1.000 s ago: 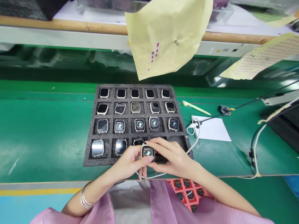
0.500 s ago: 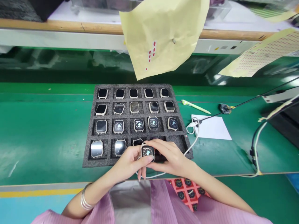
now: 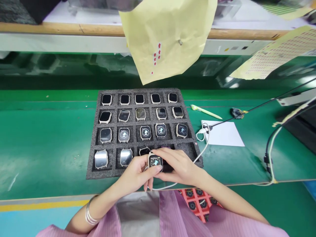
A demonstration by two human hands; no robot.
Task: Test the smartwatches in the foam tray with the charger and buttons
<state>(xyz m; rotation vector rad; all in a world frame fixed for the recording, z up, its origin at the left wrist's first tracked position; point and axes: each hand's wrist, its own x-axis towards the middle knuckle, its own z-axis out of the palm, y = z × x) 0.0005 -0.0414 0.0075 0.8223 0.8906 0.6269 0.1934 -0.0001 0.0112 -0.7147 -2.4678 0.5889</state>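
Observation:
Between my hands, over the front edge of a dark foam tray, is a smartwatch without a strap, its screen lit with a dial. My left hand grips it from the left, thumb on the lower screen. From the right, my right hand closes round it, fingers along its upper edge. A white cable passes under the hands; its end by the watch is hidden. More strapless watches sit in the tray's compartments, some with dark screens and some lit, such as one watch in the third row.
To the right lie a light green pen, white paper with a cable plug on it, and a small black packet. Yellow paper hangs from the shelf. A red tray of round dark parts is below the bench edge.
The view has shifted slightly, moving the tray a little leftward in the picture. Both hands keep the same grip on the lit watch.

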